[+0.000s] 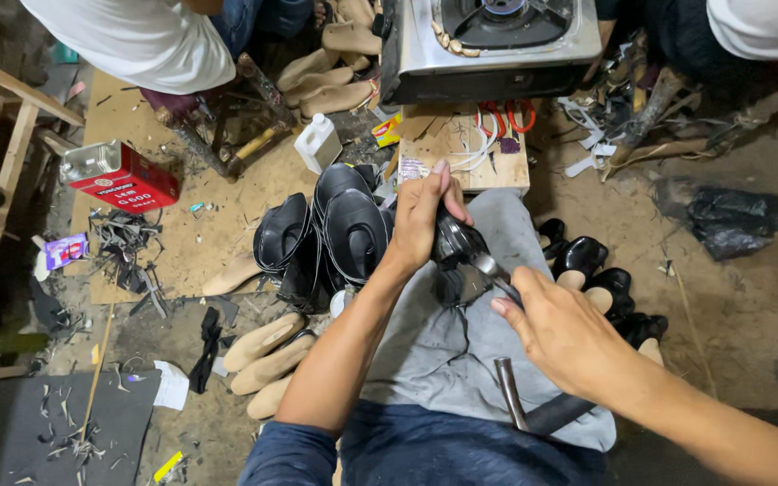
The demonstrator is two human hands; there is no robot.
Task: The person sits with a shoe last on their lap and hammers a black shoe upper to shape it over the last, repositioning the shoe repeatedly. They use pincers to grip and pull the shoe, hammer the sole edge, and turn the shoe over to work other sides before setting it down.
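My left hand (425,216) grips a shiny black shoe upper (455,245) held over my lap, fingers wrapped across its top. A metal pincer tool (497,274) is in my right hand (562,331), its jaws touching the black upper just below my left hand. A grey cloth (434,346) covers my knees under both hands. A hammer handle with a metal stem (517,405) lies on the cloth beneath my right wrist.
Black shoe uppers on lasts (335,229) stand left of my knee, more (601,283) to the right. Beige wooden lasts (263,355) lie on the dirt floor. A red tin (123,175), a white bottle (317,144) and a gas stove (493,40) sit ahead. Two other people sit opposite.
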